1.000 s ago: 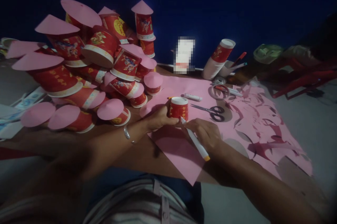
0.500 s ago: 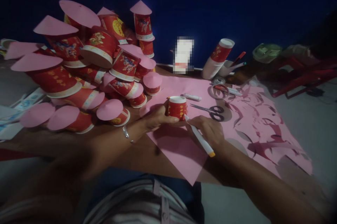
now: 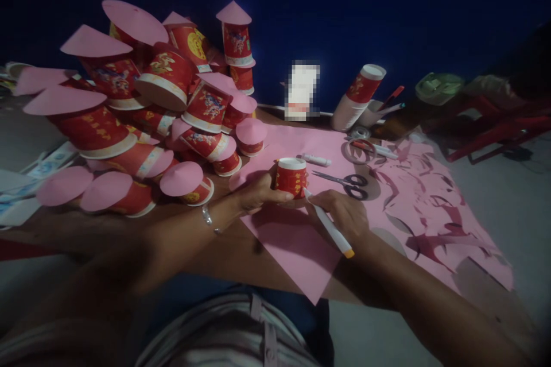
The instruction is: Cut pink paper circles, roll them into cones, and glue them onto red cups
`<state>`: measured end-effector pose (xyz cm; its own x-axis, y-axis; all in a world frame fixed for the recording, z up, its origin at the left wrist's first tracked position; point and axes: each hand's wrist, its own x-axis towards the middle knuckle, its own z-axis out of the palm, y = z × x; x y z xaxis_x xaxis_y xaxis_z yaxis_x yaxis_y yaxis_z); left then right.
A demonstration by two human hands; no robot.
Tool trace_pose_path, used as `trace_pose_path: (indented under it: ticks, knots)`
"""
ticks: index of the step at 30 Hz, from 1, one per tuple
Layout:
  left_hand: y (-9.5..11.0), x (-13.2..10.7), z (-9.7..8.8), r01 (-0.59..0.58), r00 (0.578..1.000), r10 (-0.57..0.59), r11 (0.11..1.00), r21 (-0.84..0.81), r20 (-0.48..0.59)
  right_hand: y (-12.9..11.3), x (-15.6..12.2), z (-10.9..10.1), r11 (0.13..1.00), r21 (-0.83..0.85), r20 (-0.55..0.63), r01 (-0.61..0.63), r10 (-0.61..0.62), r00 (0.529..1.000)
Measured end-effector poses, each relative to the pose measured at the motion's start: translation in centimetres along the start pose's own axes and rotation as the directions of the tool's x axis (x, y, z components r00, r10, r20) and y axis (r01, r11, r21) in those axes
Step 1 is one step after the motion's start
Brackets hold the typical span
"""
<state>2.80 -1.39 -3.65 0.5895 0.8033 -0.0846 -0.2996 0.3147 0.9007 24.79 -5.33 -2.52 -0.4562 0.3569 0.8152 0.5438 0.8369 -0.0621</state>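
My left hand [image 3: 259, 193] is closed around the lower left side of a red paper cup [image 3: 291, 178] with gold print and a white rim on top. In my right hand [image 3: 346, 215] is a white glue pen or marker [image 3: 329, 223] with a yellow end; its white tip is at the cup's lower right side. Whether the tip touches the cup, I cannot tell. Beneath both hands lies a pink paper sheet [image 3: 297, 258]. Black-handled scissors [image 3: 344, 180] rest just beyond my right hand, and a white capped tube [image 3: 315, 159] lies behind the cup.
On the left is a pile of red cups with pink paper cones [image 3: 183, 178]. Pink paper scraps [image 3: 434, 200] cover the right side. A tape roll [image 3: 359, 151], a leaning stack of cups [image 3: 357, 97] and a cup with pens [image 3: 373, 113] stand at the back.
The whole view has shifted slightly, so things appear a little farther right. Both hands keep their hold on the cup and the pen, with hardly any other motion.
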Motion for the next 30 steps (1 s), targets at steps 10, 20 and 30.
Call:
trace_pose_path:
  ticks: [10,20,30]
  knots:
    - [0.0,-0.2,0.7,0.076,0.991,-0.042,0.958,0.278,-0.126,-0.8,0.6,-1.1,0.993,0.113,0.153,0.018,-0.035,0.988]
    - [0.2,-0.3,0.7,0.091,0.987,-0.034,0.922,0.378,-0.155,-0.6,0.6,-0.1,0.995,0.075,0.067,0.064,-0.069,0.995]
    - [0.3,-0.3,0.5,0.025,0.997,-0.013,0.987,0.162,-0.073,0.2,-0.3,0.0,1.0,0.027,0.023,-0.013,0.013,1.0]
